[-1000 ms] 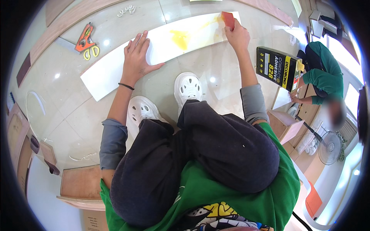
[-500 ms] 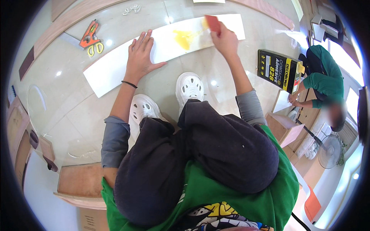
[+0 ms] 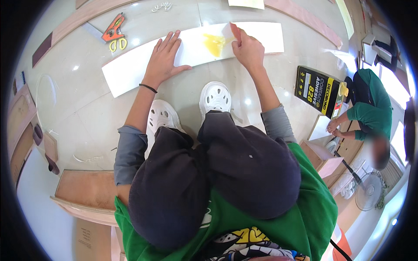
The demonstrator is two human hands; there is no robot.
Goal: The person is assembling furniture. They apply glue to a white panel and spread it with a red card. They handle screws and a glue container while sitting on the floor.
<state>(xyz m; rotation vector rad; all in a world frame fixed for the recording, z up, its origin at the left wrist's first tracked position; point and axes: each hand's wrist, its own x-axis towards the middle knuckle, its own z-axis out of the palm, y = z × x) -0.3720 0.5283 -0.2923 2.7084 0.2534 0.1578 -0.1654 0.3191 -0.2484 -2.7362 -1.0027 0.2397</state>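
Observation:
A long white board [image 3: 130,69] lies on the tiled floor before my feet. My left hand [image 3: 164,58] rests flat on its left half, fingers stretched and thumb spread. On the board's middle is a smeared patch of yellow glue [image 3: 214,45]. My right hand [image 3: 249,50] grips a flat red spreader [image 3: 235,31], tilted over the board just right of the glue. Whether the spreader's edge touches the surface is hard to make out.
A black adhesive can [image 3: 317,89] stands to the right. Beyond it a person [image 3: 374,100] in green works on another white piece. An orange tool [image 3: 114,28] and yellow-handled scissors [image 3: 118,44] lie at the far left. Wooden strips [image 3: 82,27] run behind the board.
My right hand has turned the spreader more upright and shifted it slightly left toward the glue. The view has swung a little; my left hand stays flat on the board.

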